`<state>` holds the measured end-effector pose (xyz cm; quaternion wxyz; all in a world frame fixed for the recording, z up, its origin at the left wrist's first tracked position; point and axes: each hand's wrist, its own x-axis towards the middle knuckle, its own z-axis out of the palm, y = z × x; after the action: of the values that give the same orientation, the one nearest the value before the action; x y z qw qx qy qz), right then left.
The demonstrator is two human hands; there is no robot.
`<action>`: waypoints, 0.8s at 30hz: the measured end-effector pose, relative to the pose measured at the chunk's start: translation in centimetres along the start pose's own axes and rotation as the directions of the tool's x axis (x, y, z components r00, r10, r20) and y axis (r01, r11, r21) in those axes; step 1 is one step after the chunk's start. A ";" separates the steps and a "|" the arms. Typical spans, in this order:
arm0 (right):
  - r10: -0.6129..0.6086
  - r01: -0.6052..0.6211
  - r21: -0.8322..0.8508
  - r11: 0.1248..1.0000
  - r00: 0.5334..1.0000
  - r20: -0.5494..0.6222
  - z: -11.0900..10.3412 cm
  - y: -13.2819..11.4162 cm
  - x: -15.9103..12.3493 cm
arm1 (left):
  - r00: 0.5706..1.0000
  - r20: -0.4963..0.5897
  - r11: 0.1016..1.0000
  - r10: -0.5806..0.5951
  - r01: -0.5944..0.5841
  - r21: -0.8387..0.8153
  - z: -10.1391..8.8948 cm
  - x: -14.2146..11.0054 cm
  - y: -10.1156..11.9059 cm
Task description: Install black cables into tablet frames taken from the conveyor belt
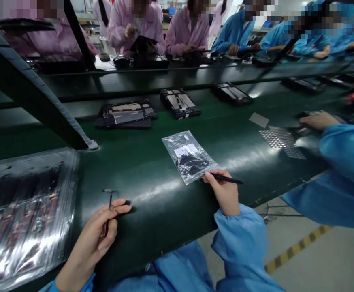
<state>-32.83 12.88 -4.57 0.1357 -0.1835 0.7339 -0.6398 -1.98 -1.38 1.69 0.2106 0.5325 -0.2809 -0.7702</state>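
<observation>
Over the green work surface, at the lower left, my left hand [99,233] pinches a thin dark flex cable [110,200] with a small connector at its upper end. Its other fingers are loosely bent. Black tweezers [227,178] lie in the closed fingers of my right hand [228,196], their back end pointing right. The fingertips of that hand are at the lower right corner of a clear plastic bag [192,162]. Inside the bag are small black parts and a white label. The tweezer tips are hard to make out against it.
Clear plastic trays [69,243] with many parts stand at the left, beside a slanted post [73,129]. Several opened devices [181,103] lie along the far side. At right, a co-worker's hand [319,120] is near perforated sheets [277,138]. More people sit opposite.
</observation>
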 end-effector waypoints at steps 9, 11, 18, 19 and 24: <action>-0.079 0.088 -0.143 0.986 0.995 0.067 0.2 -0.5 -0.4 | 0.994 0.095 0.998 0.062 -0.064 0.026 -0.5 0.5 -0.6; -0.073 0.076 -0.150 0.986 0.997 0.024 0.1 -0.3 -0.4 | 0.993 0.097 0.996 0.071 -0.075 0.040 -0.4 0.5 -0.6; -0.081 0.082 -0.149 0.985 0.997 0.014 0.2 -0.1 -0.2 | 0.991 0.086 0.991 0.101 -0.108 0.080 -0.1 0.3 -0.5; -0.076 0.076 -0.142 0.987 0.997 0.000 0.2 0.0 -0.2 | 0.991 0.090 0.991 0.102 -0.109 0.080 -0.2 0.2 -0.6; -0.063 0.057 -0.071 0.996 0.995 -0.082 -0.2 0.7 -0.4 | 0.987 0.121 0.991 0.109 -0.117 0.062 -0.4 0.4 -0.7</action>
<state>-32.62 13.36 -5.21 0.0791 -0.1828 0.7547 -0.6251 -1.79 -1.18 0.90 0.2188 0.4763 -0.3489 -0.7769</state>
